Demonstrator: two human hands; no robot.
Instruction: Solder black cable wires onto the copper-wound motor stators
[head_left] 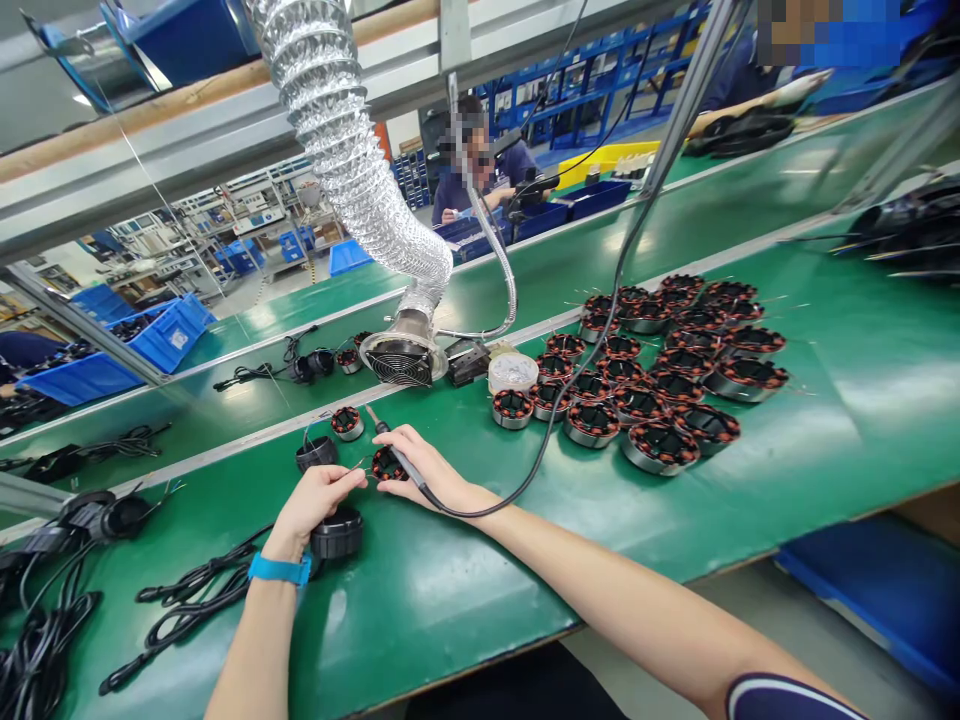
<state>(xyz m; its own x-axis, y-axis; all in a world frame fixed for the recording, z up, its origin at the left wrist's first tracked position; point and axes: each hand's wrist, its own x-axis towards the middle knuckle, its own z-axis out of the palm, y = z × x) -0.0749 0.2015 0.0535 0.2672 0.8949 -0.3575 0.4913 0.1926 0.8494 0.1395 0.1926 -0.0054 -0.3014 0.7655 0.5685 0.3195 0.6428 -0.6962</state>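
A soldering iron [407, 467] lies in my right hand [439, 478], its tip pointing up and away and its black cord trailing over my wrist. The fingers of that hand also rest against a motor stator [385, 462] with copper windings. My left hand [311, 503] has thumb and forefinger pinched on a thin wire [358, 465] beside this stator. Under the left hand sits a round black housing [337, 535], partly hidden. A smaller black housing [315, 453] and another stator [347, 423] stand just beyond.
Many stators [660, 447] crowd the green bench [480, 560] at right. A fume duct with a fan [405, 358] hangs ahead, near a round whitish container [513, 372]. Black cables [191, 610] lie at left. A person [487, 165] sits beyond the bench.
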